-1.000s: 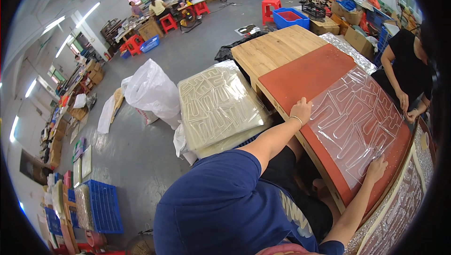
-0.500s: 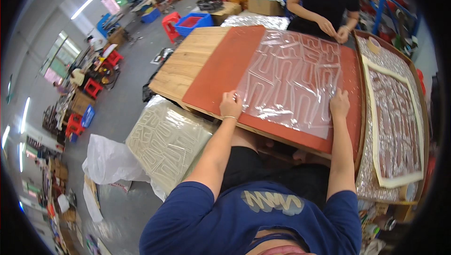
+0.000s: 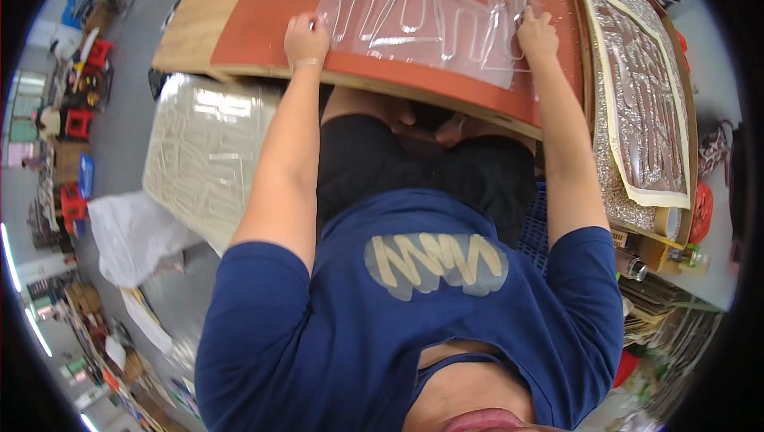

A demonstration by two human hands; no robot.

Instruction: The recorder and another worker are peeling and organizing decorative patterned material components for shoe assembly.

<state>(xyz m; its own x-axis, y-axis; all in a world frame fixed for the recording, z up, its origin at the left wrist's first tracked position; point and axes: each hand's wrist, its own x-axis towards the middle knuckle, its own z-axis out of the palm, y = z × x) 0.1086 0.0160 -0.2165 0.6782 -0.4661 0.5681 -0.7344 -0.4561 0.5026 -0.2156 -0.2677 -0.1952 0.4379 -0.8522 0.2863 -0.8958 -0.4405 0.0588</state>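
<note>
A clear plastic sheet (image 3: 414,38) with moulded U-shaped outlines lies on the red-brown mat (image 3: 259,2) that covers part of the wooden table. Curled at the sheet's left edge, my left hand (image 3: 304,39) pinches it; a small dark spot shows at the fingertips. My right hand (image 3: 538,34) grips the opposite edge, its thumb and fingers bent over the plastic. Left of my left forearm, below table height, rests a stack of similar clear moulded sheets (image 3: 203,153).
On the right stands a board with silvery bubble wrap (image 3: 617,153) and a cream-framed moulded sheet (image 3: 676,126). A tape roll (image 3: 667,223) sits at its near end. A white plastic bag (image 3: 131,233) lies at left. Red stools (image 3: 78,123) stand farther off.
The view has tipped downward, so the table sits higher in it and the co-worker has left the picture. Both my hands remain at the sheet's side edges.
</note>
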